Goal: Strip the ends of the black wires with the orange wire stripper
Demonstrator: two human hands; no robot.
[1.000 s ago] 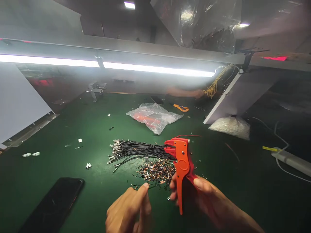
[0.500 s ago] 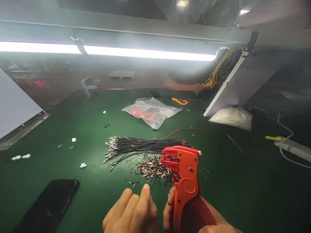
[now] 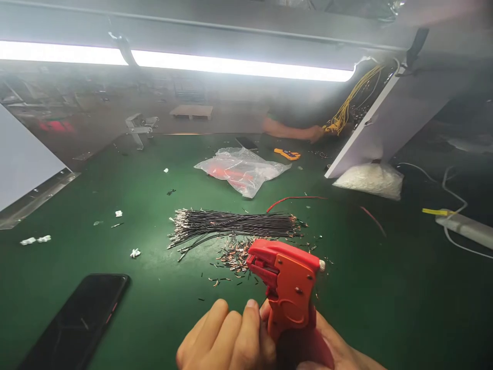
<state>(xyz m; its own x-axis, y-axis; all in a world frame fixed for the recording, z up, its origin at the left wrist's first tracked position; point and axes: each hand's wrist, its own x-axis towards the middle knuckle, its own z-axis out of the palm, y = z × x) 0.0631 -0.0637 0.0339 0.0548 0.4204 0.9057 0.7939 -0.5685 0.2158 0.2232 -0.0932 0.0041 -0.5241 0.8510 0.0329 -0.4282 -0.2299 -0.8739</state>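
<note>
A red-orange wire stripper (image 3: 295, 288) stands upright with its jaws toward the left, and my right hand (image 3: 327, 341) is wrapped round its handles. My left hand (image 3: 231, 339) is closed in a pinch just left of the tool, with a short dark wire end at its fingertips; most of what it holds is hidden. Beyond the hands lies a bundle of black wires (image 3: 231, 224) with silvery tips at the left and bare copper ends at the right. A pile of short wire scraps (image 3: 234, 256) sits between the bundle and the tool, partly covered by the tool.
A black phone (image 3: 77, 324) lies at the near left. Farther back are a clear plastic bag (image 3: 242, 169), an orange tool (image 3: 287, 154) and a bag of white pieces (image 3: 370, 180). A red wire (image 3: 296, 198) curves behind the bundle. Another person's arm (image 3: 292, 132) shows at the far side.
My left hand has moved right, close against the tool's handle. The stripper has tilted and dropped slightly, uncovering the right end of the wire bundle. The camera view has shifted a little.
</note>
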